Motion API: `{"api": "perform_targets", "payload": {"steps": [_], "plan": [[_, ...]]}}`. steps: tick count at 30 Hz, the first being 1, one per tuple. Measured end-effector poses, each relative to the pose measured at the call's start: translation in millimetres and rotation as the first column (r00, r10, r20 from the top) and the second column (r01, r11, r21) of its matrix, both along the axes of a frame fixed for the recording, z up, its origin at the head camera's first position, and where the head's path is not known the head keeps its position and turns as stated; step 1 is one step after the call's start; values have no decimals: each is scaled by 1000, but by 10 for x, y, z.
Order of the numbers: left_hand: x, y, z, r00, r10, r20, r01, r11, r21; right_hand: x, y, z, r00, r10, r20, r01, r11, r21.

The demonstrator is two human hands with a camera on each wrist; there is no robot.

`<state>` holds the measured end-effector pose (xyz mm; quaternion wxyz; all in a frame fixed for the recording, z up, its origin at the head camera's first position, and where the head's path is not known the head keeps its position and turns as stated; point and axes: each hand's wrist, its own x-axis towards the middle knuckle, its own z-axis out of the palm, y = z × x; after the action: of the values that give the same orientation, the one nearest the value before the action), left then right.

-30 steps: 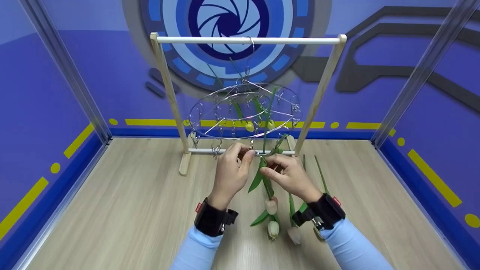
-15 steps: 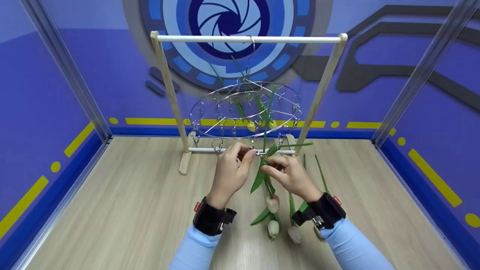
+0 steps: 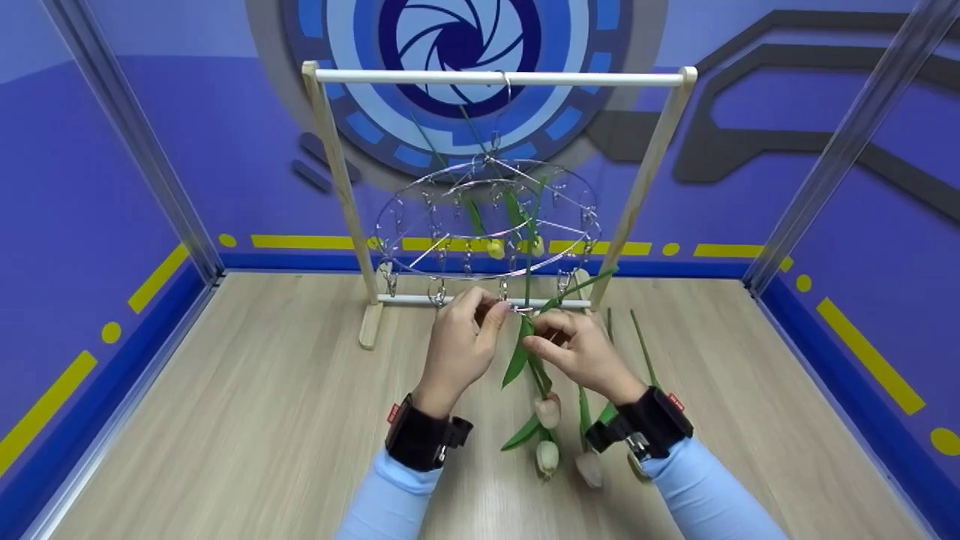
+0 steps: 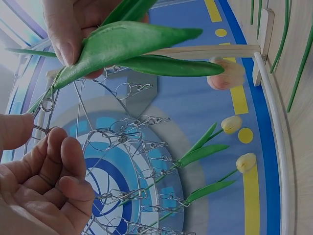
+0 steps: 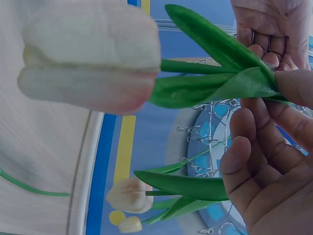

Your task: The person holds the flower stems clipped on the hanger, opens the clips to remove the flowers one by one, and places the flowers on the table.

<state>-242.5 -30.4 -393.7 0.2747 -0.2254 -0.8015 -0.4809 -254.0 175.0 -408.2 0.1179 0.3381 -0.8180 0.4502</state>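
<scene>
My left hand (image 3: pixel 469 349) pinches a metal clip (image 4: pixel 46 105) hanging from the round wire clip hanger (image 3: pixel 420 268). Beside it, my right hand (image 3: pixel 577 349) holds a pale pink tulip (image 3: pixel 547 411), bloom downward, thumb and fingers at the base of its green leaves (image 5: pixel 244 83). In the head view one green stem (image 3: pixel 528 277) stands upright by the clip and another stem (image 3: pixel 592 283) slants out to the right. Which stem belongs to the held tulip I cannot tell. Two yellow tulips (image 4: pixel 231 124) hang by clips farther back.
The hanger hooks over the white top bar (image 3: pixel 585 77) of a wooden rack (image 3: pixel 646 187). A white tulip (image 3: pixel 547 457), a pinkish tulip (image 3: pixel 589 470) and another, partly hidden by the right wrist, lie near the table front. Walls stand behind and at both sides.
The slanting stem by my right fingers has swung from near upright out to the right, then tipped slightly up. Both hands stay almost in place; the hanger sways slightly.
</scene>
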Motion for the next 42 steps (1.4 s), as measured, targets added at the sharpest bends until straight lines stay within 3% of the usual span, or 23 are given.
{"api": "perform_targets", "payload": {"steps": [5, 21, 42], "plan": [[3, -2, 0, 1000, 6, -22, -6, 1000, -16, 5, 4, 8, 1000, 8, 25, -8, 1000, 24], [-7, -22, -4, 999, -8, -38, 8, 1000, -1, 5, 1, -6, 999, 21, -30, -20, 1000, 23], [-3, -6, 6, 997, 10, -74, -10, 1000, 1, 9, 27, -1, 1000, 28, 3, -29, 999, 32]]}}
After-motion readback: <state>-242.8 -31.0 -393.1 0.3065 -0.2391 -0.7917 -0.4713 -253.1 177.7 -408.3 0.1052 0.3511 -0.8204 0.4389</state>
